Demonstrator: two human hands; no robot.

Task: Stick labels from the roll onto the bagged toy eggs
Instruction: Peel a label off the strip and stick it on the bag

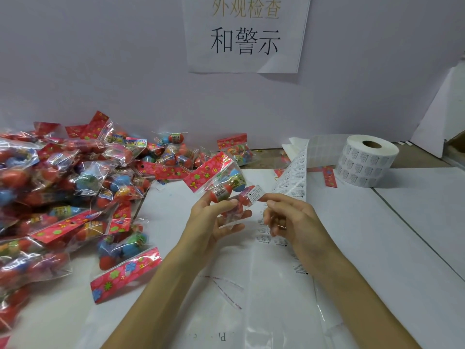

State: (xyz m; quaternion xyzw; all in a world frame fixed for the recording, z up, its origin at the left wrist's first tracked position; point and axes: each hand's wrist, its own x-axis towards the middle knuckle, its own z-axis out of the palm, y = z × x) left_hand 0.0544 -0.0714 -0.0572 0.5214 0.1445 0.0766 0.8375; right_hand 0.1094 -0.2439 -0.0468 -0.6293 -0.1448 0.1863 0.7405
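The wall (100, 71) stands behind the bag (221, 182), with a paper sign (245, 34) taped high above it. The white table (377, 235) spreads below the bag and lies bare to its right and towards the camera, so the hands have free room there. A pile (63, 192) of bagged eggs crowds the table left of the bag, its nearest packs just beside the left wrist. The roll (367, 159) stands on end well to the right of the bag and farther back. Its strip (294, 177) trails down to just right of the bag and runs on under the right forearm.

The left hand (214, 217) is raised off the table and grips the bag's lower end, thumb in front and fingers curled behind. The bag is tilted, with its red card up and to the left and the eggs towards the palm. The right hand (289, 217) is just right of the bag. Its thumb and forefinger pinch one end of a label (256, 195), and the other fingers are loosely curled.

The label reaches left from those fingertips. Its long axis runs roughly across, and its free end lies over a red egg on the bag's right side. I cannot tell whether it already sticks to the film. The right hand is plainly the nearer one for pressing it down, probably leftward against the left hand's support.
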